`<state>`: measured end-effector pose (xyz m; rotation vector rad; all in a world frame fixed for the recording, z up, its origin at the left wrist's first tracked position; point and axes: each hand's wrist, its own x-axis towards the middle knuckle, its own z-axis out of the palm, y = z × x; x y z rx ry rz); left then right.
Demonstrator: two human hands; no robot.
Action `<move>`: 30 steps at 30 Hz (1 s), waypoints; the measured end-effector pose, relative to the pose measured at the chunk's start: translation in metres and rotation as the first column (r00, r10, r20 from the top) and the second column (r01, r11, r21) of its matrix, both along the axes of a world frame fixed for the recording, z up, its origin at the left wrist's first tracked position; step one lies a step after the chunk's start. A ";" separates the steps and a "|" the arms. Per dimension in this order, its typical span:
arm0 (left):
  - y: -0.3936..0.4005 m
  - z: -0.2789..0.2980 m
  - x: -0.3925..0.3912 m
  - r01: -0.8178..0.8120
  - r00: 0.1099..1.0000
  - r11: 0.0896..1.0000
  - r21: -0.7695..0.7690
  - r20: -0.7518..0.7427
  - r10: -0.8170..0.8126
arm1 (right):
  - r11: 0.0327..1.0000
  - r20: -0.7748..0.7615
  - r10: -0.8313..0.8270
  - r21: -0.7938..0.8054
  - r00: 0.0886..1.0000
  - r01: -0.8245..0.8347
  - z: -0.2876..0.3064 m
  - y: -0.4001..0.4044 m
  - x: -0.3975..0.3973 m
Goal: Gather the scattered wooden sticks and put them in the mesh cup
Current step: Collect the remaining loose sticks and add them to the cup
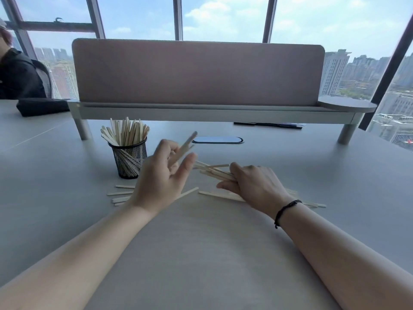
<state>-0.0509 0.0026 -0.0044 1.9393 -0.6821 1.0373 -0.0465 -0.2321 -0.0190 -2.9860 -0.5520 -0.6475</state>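
A black mesh cup (pixel 129 161) stands left of centre on the grey table, packed with several upright wooden sticks (pixel 126 132). My left hand (pixel 162 179) is raised just right of the cup and pinches a stick (pixel 187 143) that points up and to the right, blurred. My right hand (pixel 254 183) lies low over the table and grips a bundle of several sticks (pixel 212 171) that stick out to the left. Loose sticks lie on the table below the cup (pixel 121 194), between my hands (pixel 188 192) and under my right wrist (pixel 312 204).
A pink desk divider (pixel 196 72) on a raised shelf spans the back of the table. A cable hatch (pixel 218 139) sits behind my hands, dark pens (pixel 268 124) lie under the shelf. A black bag (pixel 42 106) and a seated person (pixel 17 72) are at far left.
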 end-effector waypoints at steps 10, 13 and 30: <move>0.008 -0.011 0.010 0.016 0.977 0.978 0.210 -0.211 0.030 | 1.000 -0.036 0.017 -0.002 0.999 -0.017 0.001 0.007 -0.003; 0.004 -0.021 0.014 -0.072 0.974 0.843 0.533 -0.146 0.176 | 0.998 -0.036 0.058 -0.016 0.998 -0.058 0.002 0.009 -0.005; 0.025 0.011 0.016 -0.229 0.882 0.972 -0.046 -0.433 0.187 | 1.000 0.055 -0.031 0.003 0.998 0.031 0.024 0.001 -0.009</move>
